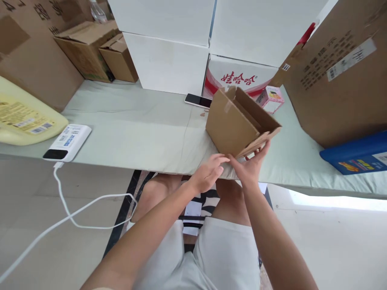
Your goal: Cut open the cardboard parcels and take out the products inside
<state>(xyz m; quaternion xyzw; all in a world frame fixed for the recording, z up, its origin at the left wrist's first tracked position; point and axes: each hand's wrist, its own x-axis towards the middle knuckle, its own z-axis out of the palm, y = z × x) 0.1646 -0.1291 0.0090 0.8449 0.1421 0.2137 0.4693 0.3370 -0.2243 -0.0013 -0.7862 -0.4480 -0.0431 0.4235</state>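
A small brown cardboard box (231, 125) stands tilted near the front edge of the cloth-covered table, its top flaps raised and its inside partly showing. My right hand (250, 165) grips the box's near right side, with the thumb at the low front corner and the fingers partly hidden beneath the edge. Just left of that corner is my left hand (210, 173), its fingers stretched toward the box and the thumb apart. Nothing shows in the left hand.
Behind the box lie a phone (198, 100) and a pink carton (270, 99). White boxes (169, 62) are stacked at the back. A white device (74, 139) with a cable and a yellow jug (27, 114) are at left; a blue container (356, 153) is at right.
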